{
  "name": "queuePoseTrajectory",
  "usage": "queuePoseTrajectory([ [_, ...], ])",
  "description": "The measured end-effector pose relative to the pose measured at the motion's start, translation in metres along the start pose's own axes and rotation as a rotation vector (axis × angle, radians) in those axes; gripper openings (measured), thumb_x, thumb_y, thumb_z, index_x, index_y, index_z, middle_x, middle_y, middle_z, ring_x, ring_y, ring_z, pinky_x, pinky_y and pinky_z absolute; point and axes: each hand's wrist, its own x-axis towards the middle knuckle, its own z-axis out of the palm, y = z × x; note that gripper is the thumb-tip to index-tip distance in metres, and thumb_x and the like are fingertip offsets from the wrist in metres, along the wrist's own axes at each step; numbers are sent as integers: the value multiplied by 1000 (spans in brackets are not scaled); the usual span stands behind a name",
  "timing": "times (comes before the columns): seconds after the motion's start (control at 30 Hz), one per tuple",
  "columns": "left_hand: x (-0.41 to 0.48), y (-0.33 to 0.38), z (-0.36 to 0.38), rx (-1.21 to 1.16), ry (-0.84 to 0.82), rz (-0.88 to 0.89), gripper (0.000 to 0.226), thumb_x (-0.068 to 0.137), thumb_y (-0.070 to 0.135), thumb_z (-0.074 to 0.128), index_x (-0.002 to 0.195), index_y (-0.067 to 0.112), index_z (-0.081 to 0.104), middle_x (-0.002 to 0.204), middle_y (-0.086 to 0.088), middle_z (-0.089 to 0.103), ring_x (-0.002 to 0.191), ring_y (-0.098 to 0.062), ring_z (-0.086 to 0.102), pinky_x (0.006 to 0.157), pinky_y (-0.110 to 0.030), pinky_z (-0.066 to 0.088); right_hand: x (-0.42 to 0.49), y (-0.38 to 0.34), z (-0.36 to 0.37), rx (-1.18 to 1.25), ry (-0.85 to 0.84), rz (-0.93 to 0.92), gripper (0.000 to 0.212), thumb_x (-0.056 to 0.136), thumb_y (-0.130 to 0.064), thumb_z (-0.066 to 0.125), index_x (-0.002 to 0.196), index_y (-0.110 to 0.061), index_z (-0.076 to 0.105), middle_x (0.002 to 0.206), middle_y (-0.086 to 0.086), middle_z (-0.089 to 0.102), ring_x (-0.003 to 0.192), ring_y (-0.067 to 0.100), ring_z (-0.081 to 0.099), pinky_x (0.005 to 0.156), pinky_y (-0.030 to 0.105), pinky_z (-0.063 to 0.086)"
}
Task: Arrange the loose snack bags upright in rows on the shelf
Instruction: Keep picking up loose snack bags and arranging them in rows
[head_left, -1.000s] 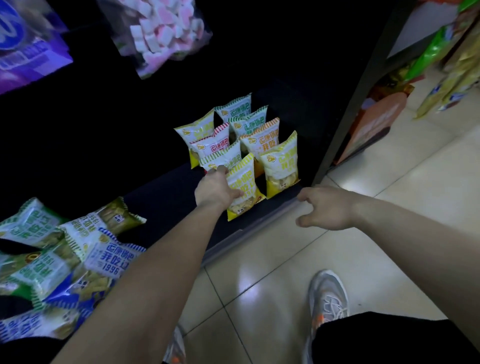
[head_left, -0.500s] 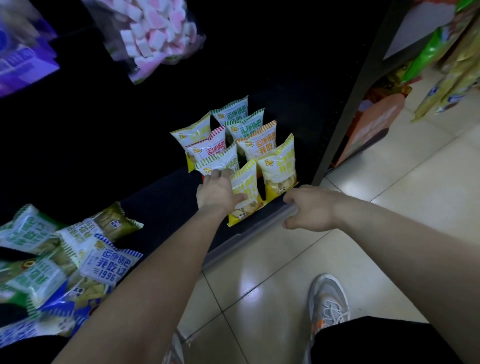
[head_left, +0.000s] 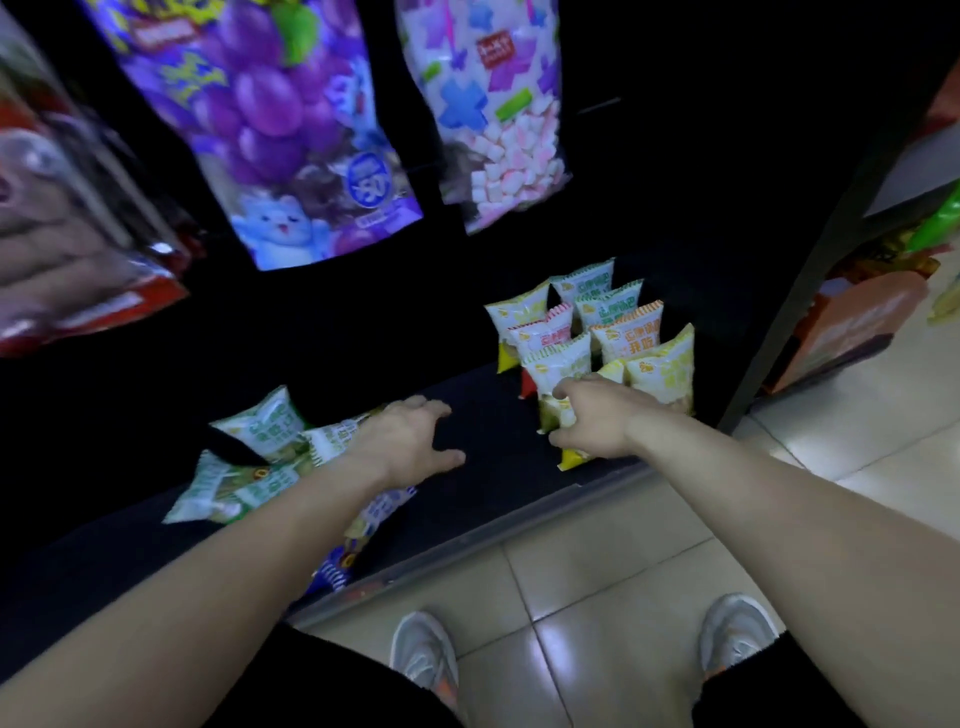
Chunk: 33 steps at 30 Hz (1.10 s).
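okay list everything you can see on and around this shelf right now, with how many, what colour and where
upright snack bags: about eight, white with yellow, red, green or orange trim, in rows at the shelf's right end
loose snack bags: a heap, count unclear, mostly white and green, one blue-striped, lying at the shelf's left
shelf: one, black, low, running across the middle
grape candy bag: one, purple, hanging upper left
marshmallow bag: one, clear with pink and white pieces, hanging upper centre
red package: one, blurred, far left
floor tiles: pale, glossy, below
shoes: two, grey
left hand: open, over the loose heap
right hand: grip on a front upright bag
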Motion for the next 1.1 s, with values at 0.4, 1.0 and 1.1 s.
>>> queuePoseTrajectory([
  [0.4, -110, -191, 47, -186, -88, -342, 76, 83, 62, 65, 145, 23, 42, 146, -7, 47, 125, -26, 52, 99, -38, 46, 48, -140, 91, -85, -131, -178, 69, 89, -47, 62, 149, -24, 36, 145, 1, 41, 121, 25, 54, 92, 42, 50],
  [1.0, -49, -222, 71, -427, -111, -372, 83, 85, 62, 62, 152, 24, 31, 153, -2, 38, 133, -23, 44, 104, -35, 41, 210, -196, 239, 342, -221, -57, 81, 55, -67, 81, 120, -27, 54, 125, -2, 60, 117, 23, 56, 94, 43, 50],
  [1.1, -45, -216, 67, -425, -115, -367, 83, 85, 63, 60, 152, 24, 31, 152, -3, 39, 131, -25, 47, 105, -38, 42, 208, -193, 233, 362, -165, -117, 74, 56, -68, 82, 118, -32, 63, 122, -2, 57, 112, 19, 57, 94, 40, 50],
])
